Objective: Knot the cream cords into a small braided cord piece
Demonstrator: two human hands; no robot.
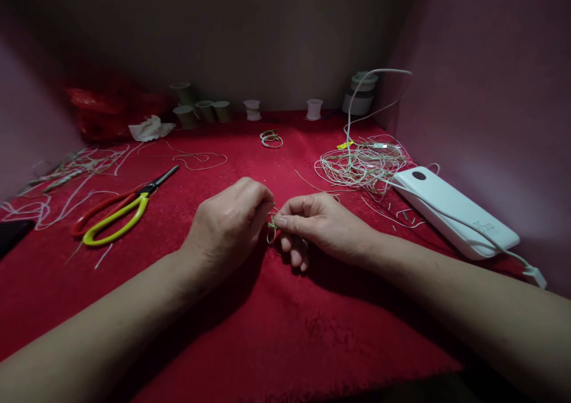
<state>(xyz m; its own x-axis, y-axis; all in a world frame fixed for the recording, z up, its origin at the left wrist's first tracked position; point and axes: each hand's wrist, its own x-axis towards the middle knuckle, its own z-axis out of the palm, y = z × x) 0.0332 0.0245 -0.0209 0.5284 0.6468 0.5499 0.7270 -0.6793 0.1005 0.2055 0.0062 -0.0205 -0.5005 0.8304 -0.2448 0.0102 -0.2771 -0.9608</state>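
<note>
Between my two hands, above the red cloth, is a small loop of thin green cord [270, 230] with a knotted part. My right hand [312, 221] pinches the knotted part between thumb and index finger, its other fingers curled below. My left hand [229, 221] is closed right beside it, back of the hand up. Its fingertips are hidden behind the knuckles, so what they grip there cannot be made out. Farther back on the cloth lie coiled cord bracelets [271, 138]. A tangle of pale cord [357, 162] spreads beyond my right hand.
Scissors [118, 212] with red and yellow handles lie left. A white power bank [455, 212] with a cable lies right. Thread spools [253, 110], a jar [359, 96] and a crumpled tissue [151, 129] stand along the back. Loose cords [84, 163] lie far left. Walls close both sides.
</note>
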